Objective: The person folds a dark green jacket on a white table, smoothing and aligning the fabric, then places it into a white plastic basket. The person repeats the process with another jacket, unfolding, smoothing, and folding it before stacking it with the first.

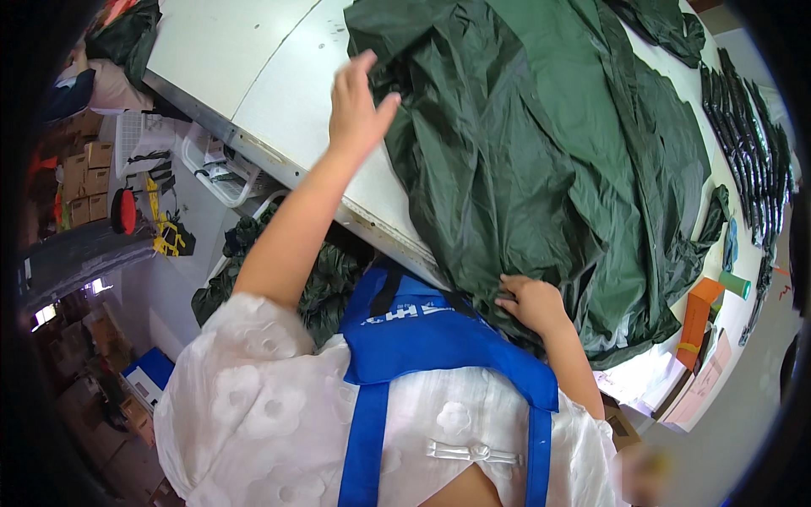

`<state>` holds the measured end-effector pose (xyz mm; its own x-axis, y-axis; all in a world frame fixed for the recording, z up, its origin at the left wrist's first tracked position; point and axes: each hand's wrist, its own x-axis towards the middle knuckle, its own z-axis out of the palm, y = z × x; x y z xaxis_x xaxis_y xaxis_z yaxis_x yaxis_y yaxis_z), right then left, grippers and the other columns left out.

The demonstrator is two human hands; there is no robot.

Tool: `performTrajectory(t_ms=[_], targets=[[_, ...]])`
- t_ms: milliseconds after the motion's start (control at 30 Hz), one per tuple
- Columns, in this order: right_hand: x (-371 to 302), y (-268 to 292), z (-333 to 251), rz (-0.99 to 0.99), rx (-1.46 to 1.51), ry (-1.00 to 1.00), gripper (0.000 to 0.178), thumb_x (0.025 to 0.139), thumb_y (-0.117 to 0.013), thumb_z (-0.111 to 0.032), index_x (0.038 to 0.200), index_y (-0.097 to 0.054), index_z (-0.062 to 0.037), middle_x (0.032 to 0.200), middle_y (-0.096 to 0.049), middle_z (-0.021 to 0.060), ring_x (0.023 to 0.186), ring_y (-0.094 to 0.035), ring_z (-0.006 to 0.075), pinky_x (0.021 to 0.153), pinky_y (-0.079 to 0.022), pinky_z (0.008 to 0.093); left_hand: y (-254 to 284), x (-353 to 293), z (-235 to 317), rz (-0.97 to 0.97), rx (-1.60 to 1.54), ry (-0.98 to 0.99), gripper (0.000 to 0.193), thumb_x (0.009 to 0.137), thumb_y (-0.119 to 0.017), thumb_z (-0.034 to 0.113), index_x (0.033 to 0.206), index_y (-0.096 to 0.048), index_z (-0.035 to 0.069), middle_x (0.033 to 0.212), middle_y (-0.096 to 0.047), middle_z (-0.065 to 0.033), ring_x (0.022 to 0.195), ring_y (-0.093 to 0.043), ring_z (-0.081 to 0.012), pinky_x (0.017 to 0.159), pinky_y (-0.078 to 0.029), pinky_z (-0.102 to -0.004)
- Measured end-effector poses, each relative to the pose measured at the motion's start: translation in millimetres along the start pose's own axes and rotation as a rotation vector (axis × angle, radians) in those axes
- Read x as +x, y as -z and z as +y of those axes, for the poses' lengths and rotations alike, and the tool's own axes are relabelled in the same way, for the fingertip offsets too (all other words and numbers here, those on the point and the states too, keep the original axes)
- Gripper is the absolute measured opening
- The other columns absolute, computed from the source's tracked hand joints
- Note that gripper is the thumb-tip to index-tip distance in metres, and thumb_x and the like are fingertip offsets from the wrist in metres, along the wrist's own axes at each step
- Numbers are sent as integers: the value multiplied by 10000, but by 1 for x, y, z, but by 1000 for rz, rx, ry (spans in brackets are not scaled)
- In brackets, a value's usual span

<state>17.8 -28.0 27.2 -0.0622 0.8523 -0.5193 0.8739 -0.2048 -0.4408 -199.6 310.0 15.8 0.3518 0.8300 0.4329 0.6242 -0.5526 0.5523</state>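
Observation:
A large dark green sheet of thin, shiny, crumpled fabric [498, 144] spreads over the white table [287, 72] in front of me. Its left edge lies beside my left hand [359, 110], which is raised with fingers and thumb apart and holds nothing; the fingers are slightly blurred. Near the table's front edge, my right hand [536, 306] rests on the fabric, a gap showing between its thumb and forefinger. Folds run down the sheet, and its lower part hangs by my blue apron [422, 338].
Glossy black strips [748, 144] lie in a row at the far right. An orange holder [699, 317] and a green spool [735, 285] sit nearer. Below the table's left edge are a white basket [224, 169] and more dark green fabric [334, 291]. Cardboard boxes [87, 177] stand left.

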Motion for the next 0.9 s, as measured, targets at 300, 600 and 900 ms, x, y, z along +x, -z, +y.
performTrajectory(t_ms=[300, 600, 900], targets=[[-37, 5, 23, -155, -49, -353, 302, 817, -642, -365, 1024, -718, -159, 955, -691, 114, 880, -652, 316, 764, -518, 409, 40, 67, -78, -265, -383, 406, 194, 833, -546, 50, 982, -670, 47, 795, -615, -3, 641, -509, -82, 582, -415, -232], [-24, 33, 4, -170, 146, -358, 262, 836, -636, -330, 974, -712, -122, 878, -693, 131, 841, -665, 309, 725, -524, 403, 102, 39, -126, -406, 517, 127, 276, 829, -577, 91, 1095, -652, 85, 1093, -609, -176, 979, -595, -358, 868, -478, -424], [31, 74, 90, 406, 5, -653, 242, 752, -667, -152, 982, -651, -80, 956, -671, 149, 876, -644, 345, 751, -519, 420, -86, 35, 38, -772, -64, -207, 633, 813, -626, 91, 1395, -389, 171, 1342, -428, -139, 1142, -523, -332, 928, -476, -401]])
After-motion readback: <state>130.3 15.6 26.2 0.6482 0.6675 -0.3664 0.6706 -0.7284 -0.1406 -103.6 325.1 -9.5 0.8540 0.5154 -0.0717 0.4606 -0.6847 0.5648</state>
